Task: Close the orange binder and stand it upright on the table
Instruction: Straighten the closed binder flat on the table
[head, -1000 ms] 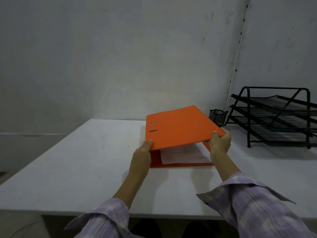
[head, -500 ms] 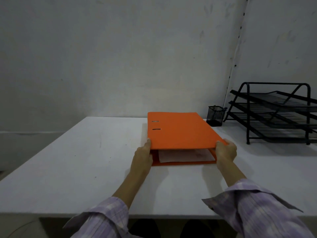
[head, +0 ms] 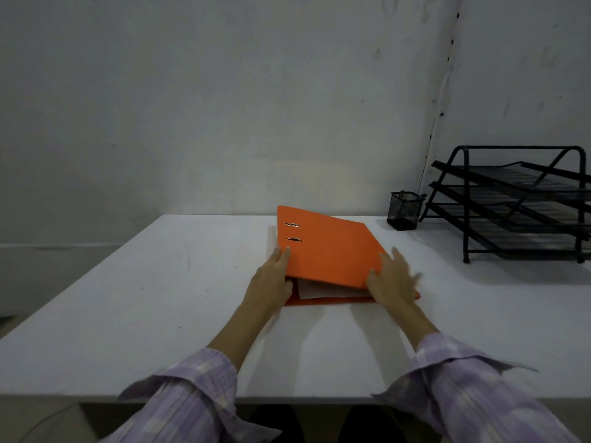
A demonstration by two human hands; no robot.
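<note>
Though its top cover is nearly down, the orange binder point(head: 329, 254) lies flat on the white table point(head: 160, 298), a little right of the middle and closer to the far edge than to the near one, with its spine side to the left where two metal slots show. At its near end the cover is lifted slightly off the bottom cover, and white sheets of paper point(head: 319, 290) show in the gap between them. Around it the tabletop is bare and matte, with a few small dark specks and faint scuffs toward the left. By the far right corner stands a small black mesh pen cup point(head: 403, 211), and just beside it, along the right edge, a black three-tier wire tray rack point(head: 518, 203). Behind the table rises a plain, stained whitish wall point(head: 208, 107), meeting a second wall at a corner seam above the pen cup. My left hand point(head: 270, 279) is at the binder's near left corner, loosely curled, fingertips touching the edge of the top cover and thumb tucked at the gap below it. My right hand point(head: 391, 279) is blurred, spread open and flat, fingers splayed over the near right corner of the cover, gripping nothing. Both of my sleeves point(head: 473, 388) are pale lilac plaid.
</note>
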